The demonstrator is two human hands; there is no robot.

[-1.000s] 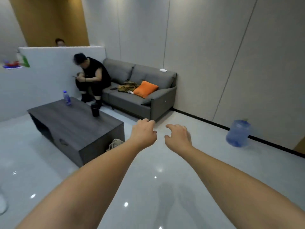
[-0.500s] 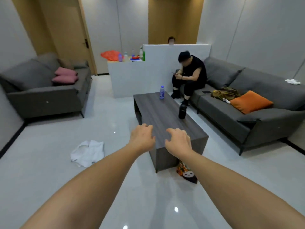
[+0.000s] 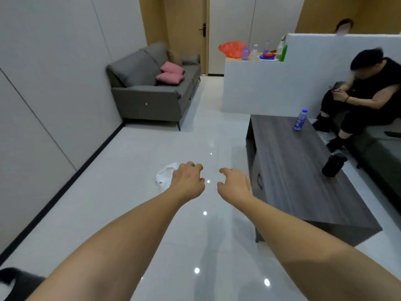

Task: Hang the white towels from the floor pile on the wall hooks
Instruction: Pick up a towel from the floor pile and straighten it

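Head view: both forearms extend forward over the glossy floor point(image 3: 130, 213). Left hand point(image 3: 188, 181) is held palm down with fingers loosely curled, gripping nothing. Right hand point(image 3: 235, 185) is just beside it, apart from it, fingers likewise loosely curled and spread, gripping nothing.

White towels point(image 3: 165, 175) lie in a crumpled pile on the floor, partly hidden behind the left hand; whether the hand touches the pile cannot be determined. No wall hooks show in this view.

Right of the hands stands a dark wood-grain coffee table point(image 3: 303, 192). On its tabletop stand a clear water bottle point(image 3: 300, 119) with a blue cap at the far end and a black container point(image 3: 333, 165) near the right edge, the two well apart.

A seated person in black point(image 3: 364, 98) occupies a grey couch at the right edge. A second grey sofa point(image 3: 152, 88) stands against the far left wall with two pink cushions point(image 3: 171, 73) stacked on its seat. A white partition point(image 3: 271, 83) behind the coffee table carries bottles and an orange bag point(image 3: 232, 48) on its ledge. A wooden door point(image 3: 186, 33) is at the back.
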